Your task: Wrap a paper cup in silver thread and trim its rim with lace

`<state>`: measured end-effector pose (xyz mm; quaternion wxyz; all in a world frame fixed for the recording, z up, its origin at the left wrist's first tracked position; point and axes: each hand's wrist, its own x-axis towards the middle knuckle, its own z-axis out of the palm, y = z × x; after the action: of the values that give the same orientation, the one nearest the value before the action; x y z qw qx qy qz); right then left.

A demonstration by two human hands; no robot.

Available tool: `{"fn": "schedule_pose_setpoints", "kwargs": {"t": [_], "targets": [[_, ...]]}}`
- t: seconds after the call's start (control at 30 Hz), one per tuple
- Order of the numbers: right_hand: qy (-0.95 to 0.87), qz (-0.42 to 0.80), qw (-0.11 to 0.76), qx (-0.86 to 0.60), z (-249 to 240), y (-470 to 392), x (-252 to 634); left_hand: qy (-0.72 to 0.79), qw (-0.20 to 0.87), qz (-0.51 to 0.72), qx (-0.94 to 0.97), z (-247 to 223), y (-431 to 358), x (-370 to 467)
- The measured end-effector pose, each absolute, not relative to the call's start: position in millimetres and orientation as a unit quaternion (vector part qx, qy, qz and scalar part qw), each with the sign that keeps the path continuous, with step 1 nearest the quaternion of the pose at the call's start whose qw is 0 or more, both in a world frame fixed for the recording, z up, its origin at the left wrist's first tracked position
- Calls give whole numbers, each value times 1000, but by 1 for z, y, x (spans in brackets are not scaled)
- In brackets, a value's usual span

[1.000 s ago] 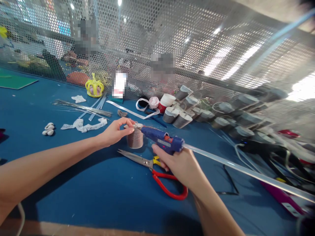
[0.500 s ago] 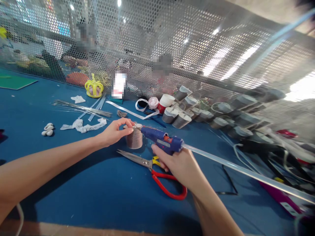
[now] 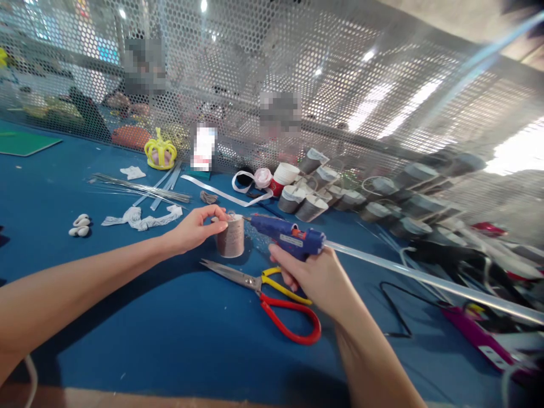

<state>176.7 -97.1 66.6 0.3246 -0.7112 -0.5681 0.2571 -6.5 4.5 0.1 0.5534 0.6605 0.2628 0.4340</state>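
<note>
Blue glue gun (image 3: 289, 233) is being grasped in the right grip (image 3: 312, 272); beside its nozzle, a brownish cup (image 3: 230, 238) is being pinched at the rim by the left grip (image 3: 204, 228).

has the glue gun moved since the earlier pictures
Yes. Against the scissors lying on the table, the glue gun has shifted to the right, its nozzle drawn back from over the small cup.

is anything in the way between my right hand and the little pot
Only the glue gun in the right hand, its nozzle beside the pot's rim. Nothing else visible blocks the little pot; the scissors lie on the near side.
</note>
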Motion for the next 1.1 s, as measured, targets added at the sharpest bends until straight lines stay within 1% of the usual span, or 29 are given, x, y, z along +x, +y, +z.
{"fn": "schedule_pose_setpoints", "kwargs": {"t": [0.13,0.33,0.57,0.77,1.1], "targets": [[-591,286,324,-681,67,-100,174,266,543,434,667,0,5,-6],[-581,304,309,-689,63,-103,168,262,543,430,672,-1,5,-6],[-577,289,329,-689,66,-103,167,258,539,430,677,-2,6,-7],[-577,296,316,-692,64,-103,165,260,551,424,670,-1,4,-7],[-594,271,319,-687,67,-100,176,255,562,420,665,-2,6,-8]]}}
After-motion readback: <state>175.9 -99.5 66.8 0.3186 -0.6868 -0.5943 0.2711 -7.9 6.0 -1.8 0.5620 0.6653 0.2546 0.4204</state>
